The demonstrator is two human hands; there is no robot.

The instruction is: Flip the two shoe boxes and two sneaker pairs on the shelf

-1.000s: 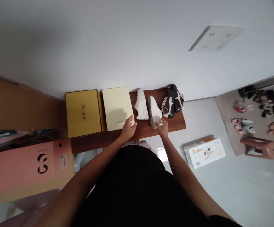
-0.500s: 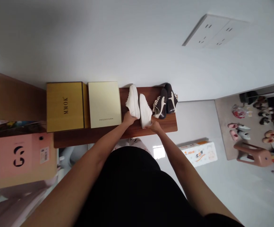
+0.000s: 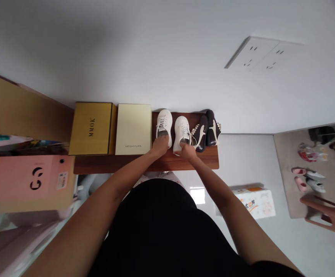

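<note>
My left hand [image 3: 161, 146] is closed on the heel of a white lace-up sneaker [image 3: 164, 118], whose toe points to the wall. Its mate, a second white sneaker [image 3: 181, 126], has its heel gripped by my right hand [image 3: 188, 152]. Both sneakers are sole-down over the brown wooden shelf [image 3: 144, 164]; whether they rest fully on it I cannot tell. Just right of them, a pair of dark brown shoes [image 3: 201, 132] with cream laces leans together on its sides. To the left of the sneakers lies a cream shoebox [image 3: 133, 129].
A gold box [image 3: 91, 129] sits at the shelf's left part, with a pink carton [image 3: 23, 182] below left. A wall socket plate [image 3: 264, 52] is upper right. On the floor at right are a white package [image 3: 257, 204], a brown stool [image 3: 329, 215] and several shoes.
Both white sneakers have turned from lying on their sides to sole-down, with a gap now between them. My hands shifted onto their heels. The whole view has moved slightly.
</note>
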